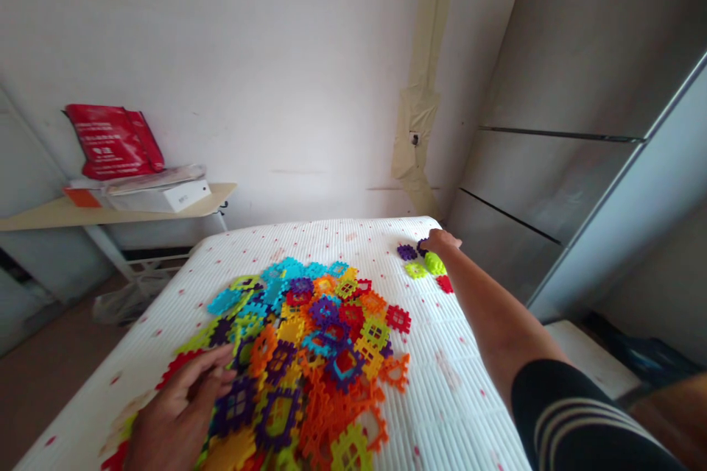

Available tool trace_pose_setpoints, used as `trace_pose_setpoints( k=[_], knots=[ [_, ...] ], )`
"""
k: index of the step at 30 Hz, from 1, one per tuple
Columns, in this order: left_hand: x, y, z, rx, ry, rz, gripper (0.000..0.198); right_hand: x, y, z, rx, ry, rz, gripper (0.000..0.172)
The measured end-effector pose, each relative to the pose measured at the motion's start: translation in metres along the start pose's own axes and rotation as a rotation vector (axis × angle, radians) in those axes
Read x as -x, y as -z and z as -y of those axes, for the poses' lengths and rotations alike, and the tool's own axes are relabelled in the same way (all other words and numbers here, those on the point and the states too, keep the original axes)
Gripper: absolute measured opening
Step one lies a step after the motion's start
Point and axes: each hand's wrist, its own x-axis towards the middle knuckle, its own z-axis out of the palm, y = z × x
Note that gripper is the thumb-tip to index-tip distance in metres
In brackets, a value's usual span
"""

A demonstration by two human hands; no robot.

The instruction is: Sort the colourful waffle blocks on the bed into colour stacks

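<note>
A large heap of colourful notched plastic interlocking tiles (292,331) lies in front of me, in blue, purple, orange, yellow, red and lime green. My left hand (180,408) is at the near left side of the heap, its thumb and fingers closed on a lime-green tile (237,344) seen nearly edge-on. Far to the right, my right hand (443,240) reaches down with its fingers on a dark purple tile (423,247), partly hidden by the hand. Beside it are another purple tile (407,252), lime-green tiles (415,270) and a red tile (445,284).
The tiles rest on a white ribbed, red-spotted cover (442,353) over a table-like surface. At the left, a wooden shelf (44,215) carries a red bag (113,141) and a white box (171,195). A grey cabinet (552,103) stands close on the right, with a wall behind.
</note>
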Motion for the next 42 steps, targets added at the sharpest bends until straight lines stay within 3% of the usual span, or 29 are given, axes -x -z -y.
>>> trace_pose_setpoints(
  k=[4, 7, 10, 13, 16, 20, 23, 28, 35, 42],
  knots=[
    [-0.004, 0.005, 0.010, 0.020, -0.079, -0.056, 0.052, 0.001, 0.000, 0.000, 0.013, -0.003, 0.032, 0.058],
    [-0.010, 0.014, 0.020, -0.035, -0.180, -0.182, 0.042, 0.000, 0.002, -0.001, 0.032, 0.006, 0.035, 0.057],
    [-0.016, 0.026, 0.028, -0.128, -0.229, -0.278, 0.036, 0.003, 0.007, 0.001, 0.042, 0.074, -0.062, 0.053],
    [-0.027, 0.036, 0.029, -0.260, -0.260, -0.257, 0.033, 0.019, 0.013, 0.008, 0.032, 0.289, -0.304, 0.046],
    [-0.047, 0.039, 0.027, -0.477, -0.319, -0.132, 0.031, 0.051, 0.008, 0.019, 0.011, 0.587, -0.491, 0.036],
    [-0.078, 0.031, 0.027, -0.777, -0.417, 0.057, 0.034, 0.112, -0.025, 0.027, -0.041, 1.001, -0.529, 0.026],
    [-0.095, 0.021, 0.033, -0.845, -0.405, 0.116, 0.047, 0.154, -0.054, 0.023, -0.072, 1.188, -0.490, 0.024],
    [-0.108, 0.010, 0.039, -0.864, -0.349, 0.178, 0.056, 0.187, -0.081, 0.006, -0.111, 1.252, -0.443, 0.028],
    [-0.109, 0.006, 0.038, -0.828, -0.305, 0.168, 0.053, 0.177, -0.096, -0.003, -0.393, 1.166, -0.399, 0.025],
    [-0.104, 0.009, 0.039, -0.595, -0.263, 0.141, 0.052, 0.177, -0.093, 0.000, -0.612, 1.068, -0.371, 0.024]
  ],
)
